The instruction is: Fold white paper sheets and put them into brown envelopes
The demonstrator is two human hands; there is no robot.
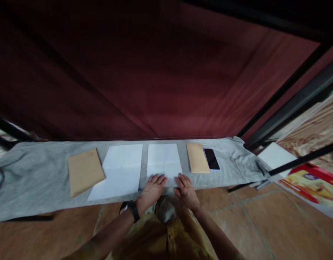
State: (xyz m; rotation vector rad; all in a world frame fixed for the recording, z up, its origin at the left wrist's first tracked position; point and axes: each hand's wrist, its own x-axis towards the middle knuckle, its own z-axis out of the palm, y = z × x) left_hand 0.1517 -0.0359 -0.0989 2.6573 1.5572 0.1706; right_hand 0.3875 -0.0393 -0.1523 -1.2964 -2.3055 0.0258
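A sheet of white paper (163,159) lies in front of me on a grey cloth. My left hand (153,186) rests flat on its near left corner, fingers stretched out. On the near right corner lies my right hand (186,187), its fingers also extended. Neither hand grips anything. Left of this sheet are more white paper (120,169) and a stack of brown envelopes (85,169) overlapping its left edge. To the right a single-looking brown envelope (197,157) lies beside a dark-screened phone (212,159), the two touching or nearly so.
The grey cloth (231,159) covers a long narrow bench. Behind it hangs a dark red fabric (166,90), with dark metal bars (288,104) at the right. A red and yellow printed box (315,184) and a white panel (276,157) are at the far right, above the tiled floor (237,220).
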